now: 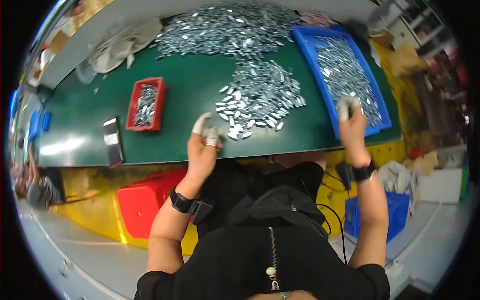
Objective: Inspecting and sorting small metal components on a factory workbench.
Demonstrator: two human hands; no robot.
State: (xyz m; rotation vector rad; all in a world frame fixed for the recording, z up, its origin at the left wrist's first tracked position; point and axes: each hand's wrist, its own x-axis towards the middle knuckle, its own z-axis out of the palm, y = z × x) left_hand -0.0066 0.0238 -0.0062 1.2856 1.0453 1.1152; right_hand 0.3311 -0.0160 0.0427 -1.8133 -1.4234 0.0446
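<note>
My left hand [201, 156] hovers at the near edge of the green table, with white finger covers on thumb and forefinger. These two fingers stand apart, and I see nothing held between them. Just right of it lies a loose spread of small shiny metal pieces [265, 95]. Over the near end of a blue tray [327, 107] is my right hand [354, 131], its white-covered fingertips pressed together. Whatever they pinch is too small or hidden to make out. The tray holds many similar metal pieces [347, 70].
A large heap of metal pieces [225, 27] fills the table's far side. At left are a red bin [162, 100] of metal parts, a phone [113, 141] and a pale cloth [125, 45]. Below the table stand a red stool [140, 207] and a blue crate [395, 215].
</note>
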